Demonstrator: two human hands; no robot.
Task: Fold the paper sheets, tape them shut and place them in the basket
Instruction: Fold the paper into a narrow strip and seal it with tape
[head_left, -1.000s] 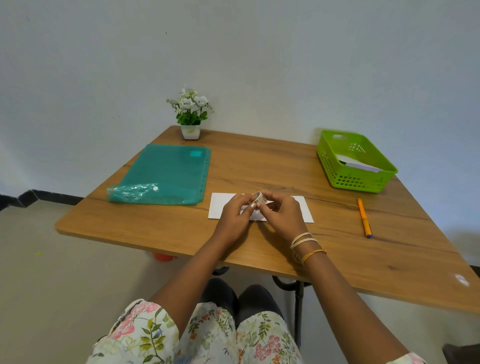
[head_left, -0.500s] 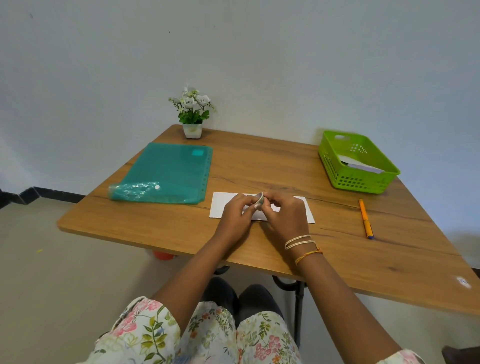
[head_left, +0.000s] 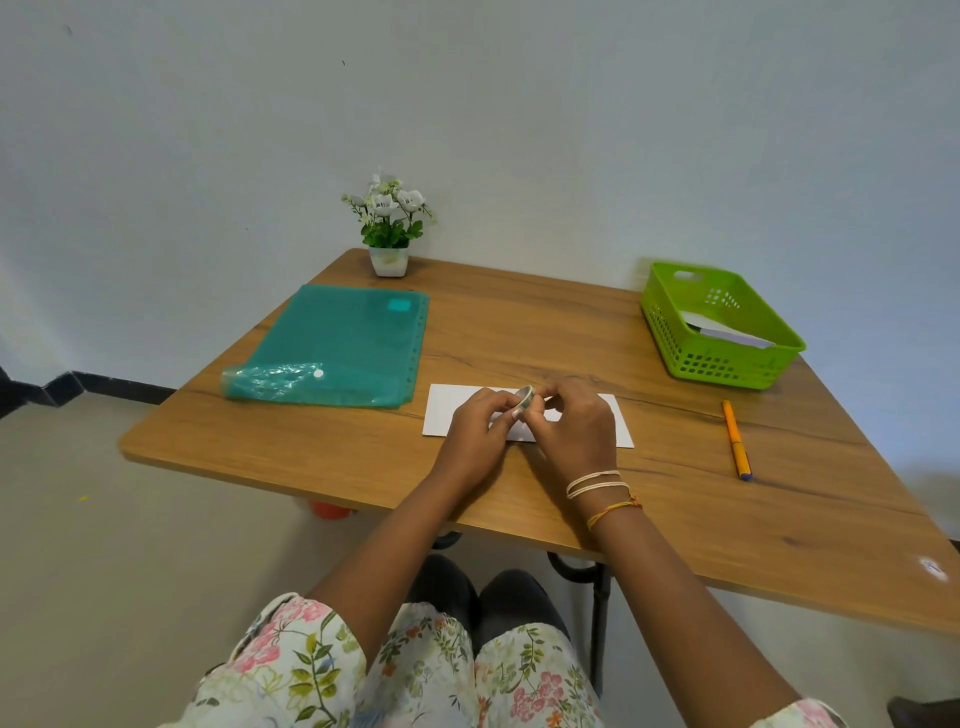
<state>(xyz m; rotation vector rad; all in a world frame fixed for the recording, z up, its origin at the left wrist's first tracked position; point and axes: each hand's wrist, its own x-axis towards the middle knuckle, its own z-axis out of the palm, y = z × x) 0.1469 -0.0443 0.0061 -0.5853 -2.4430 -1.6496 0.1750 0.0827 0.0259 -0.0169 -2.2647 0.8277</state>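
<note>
Directly beneath both hands lies the folded paper sheet (head_left: 527, 414), a white strip flat on the desk (head_left: 519, 332) with its long axis running left to right across the person's front, parallel to the near edge. The left hand (head_left: 475, 428) holds a small tape roll (head_left: 525, 397) upright on edge just above the sheet's middle, its fingers (head_left: 511, 415) curled round the roll. The right hand (head_left: 574, 426) meets it from the other side, its fingers bent in towards the roll as if picking at the free end of the tape; whether they already pinch tape is too small to tell. Both hands hang equally near the sheet, so the tape can probably come straight down onto the fold with hardly any reach.

The green basket (head_left: 722, 364) stands well apart at the far right corner, with folded paper already inside, so the right hand is the nearer one for the later drop. An orange pen (head_left: 735, 439) lies between sheet and basket, lengthwise away from the person. On the left rests a teal plastic folder (head_left: 337, 348), and a small potted plant (head_left: 389, 228) sits at the back edge against a plain pale wall. The desk top is wood-grained, and pale floor shows below it.
</note>
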